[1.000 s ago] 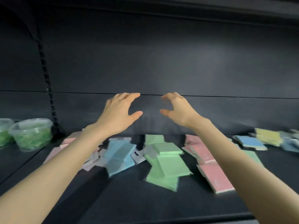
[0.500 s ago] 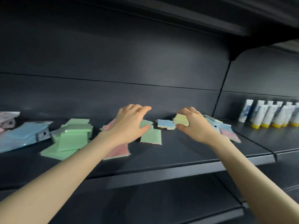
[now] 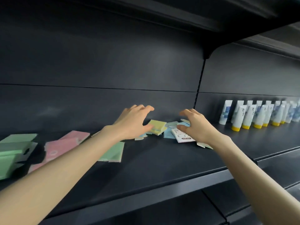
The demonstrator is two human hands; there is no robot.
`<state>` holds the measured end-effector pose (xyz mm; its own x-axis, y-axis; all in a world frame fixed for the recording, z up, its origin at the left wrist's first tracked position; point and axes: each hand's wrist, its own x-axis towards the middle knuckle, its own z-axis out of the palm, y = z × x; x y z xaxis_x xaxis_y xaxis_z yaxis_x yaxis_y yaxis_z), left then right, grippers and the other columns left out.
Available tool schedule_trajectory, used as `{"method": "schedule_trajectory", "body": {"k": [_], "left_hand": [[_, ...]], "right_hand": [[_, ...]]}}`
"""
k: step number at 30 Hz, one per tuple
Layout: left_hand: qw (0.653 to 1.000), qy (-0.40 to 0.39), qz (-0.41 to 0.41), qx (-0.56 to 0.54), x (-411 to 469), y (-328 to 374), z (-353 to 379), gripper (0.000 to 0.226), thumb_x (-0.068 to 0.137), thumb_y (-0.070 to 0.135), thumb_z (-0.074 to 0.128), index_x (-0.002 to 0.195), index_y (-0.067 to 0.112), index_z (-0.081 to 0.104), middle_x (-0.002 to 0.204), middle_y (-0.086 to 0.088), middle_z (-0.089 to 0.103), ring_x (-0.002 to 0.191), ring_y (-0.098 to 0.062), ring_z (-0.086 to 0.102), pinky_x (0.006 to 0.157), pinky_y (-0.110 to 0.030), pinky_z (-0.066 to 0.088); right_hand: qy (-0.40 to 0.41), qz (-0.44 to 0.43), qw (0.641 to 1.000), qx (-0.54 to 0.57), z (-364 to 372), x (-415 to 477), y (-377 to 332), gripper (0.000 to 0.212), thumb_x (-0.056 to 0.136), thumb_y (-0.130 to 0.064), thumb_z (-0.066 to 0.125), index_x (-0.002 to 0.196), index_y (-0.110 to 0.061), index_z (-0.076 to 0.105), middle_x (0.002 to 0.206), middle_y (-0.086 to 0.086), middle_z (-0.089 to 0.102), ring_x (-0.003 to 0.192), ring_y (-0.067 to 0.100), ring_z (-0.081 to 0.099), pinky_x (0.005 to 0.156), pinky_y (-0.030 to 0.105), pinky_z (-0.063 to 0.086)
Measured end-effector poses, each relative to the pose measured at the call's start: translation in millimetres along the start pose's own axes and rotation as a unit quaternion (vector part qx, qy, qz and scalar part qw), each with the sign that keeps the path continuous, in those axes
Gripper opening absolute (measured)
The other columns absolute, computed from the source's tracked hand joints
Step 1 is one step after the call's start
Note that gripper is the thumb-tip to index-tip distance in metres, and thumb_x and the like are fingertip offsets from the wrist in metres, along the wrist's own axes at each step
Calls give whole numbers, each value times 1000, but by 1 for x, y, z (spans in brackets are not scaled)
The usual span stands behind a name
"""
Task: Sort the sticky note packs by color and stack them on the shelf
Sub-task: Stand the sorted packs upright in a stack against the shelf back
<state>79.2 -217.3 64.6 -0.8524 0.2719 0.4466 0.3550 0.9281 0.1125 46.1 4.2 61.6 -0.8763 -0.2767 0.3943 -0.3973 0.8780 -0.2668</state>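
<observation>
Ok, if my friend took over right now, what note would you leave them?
Left hand: open, by the yellow pack, gripping nothing.
Right hand: open, fingers curved over the blue packs.
Green packs and pink packs lie loosely grouped at the left of the shelf.
Done: rough colour groups.
Left: sort the yellow and blue ones, stack every colour neatly.

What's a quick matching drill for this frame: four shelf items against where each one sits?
Things:
1 yellow pack
2 green stack
3 white tubes
4 white-faced pack

Places:
A far right, standing in a row
B beside the left hand thumb
C far left
D partly under the right hand

Pairs: 1-B; 2-C; 3-A; 4-D
</observation>
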Motion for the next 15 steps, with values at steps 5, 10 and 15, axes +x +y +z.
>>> {"method": "schedule_trajectory", "body": {"k": [5,10,15], "left_hand": [[998,-45,-21,-37,54,-10,43,53,92,39,52,140,24,34,129,0,48,123,-21,41,96,-35,35],[996,-71,-8,-50,111,-4,77,54,91,43,52,139,24,36,126,0,50,120,-20,43,93,-35,38],[992,-107,-2,-71,146,13,107,56,89,48,54,138,23,38,131,1,49,123,-20,42,99,-37,38]], "right_hand": [[-39,13,999,6,21,42,45,49,89,-29,61,133,-16,45,130,6,47,123,24,44,100,37,40],[-55,40,998,7,27,82,92,48,89,-28,61,133,-16,46,126,8,48,120,27,44,91,28,33],[-67,58,996,10,37,106,133,48,89,-30,62,133,-16,47,128,8,49,119,26,46,90,28,35]]}}
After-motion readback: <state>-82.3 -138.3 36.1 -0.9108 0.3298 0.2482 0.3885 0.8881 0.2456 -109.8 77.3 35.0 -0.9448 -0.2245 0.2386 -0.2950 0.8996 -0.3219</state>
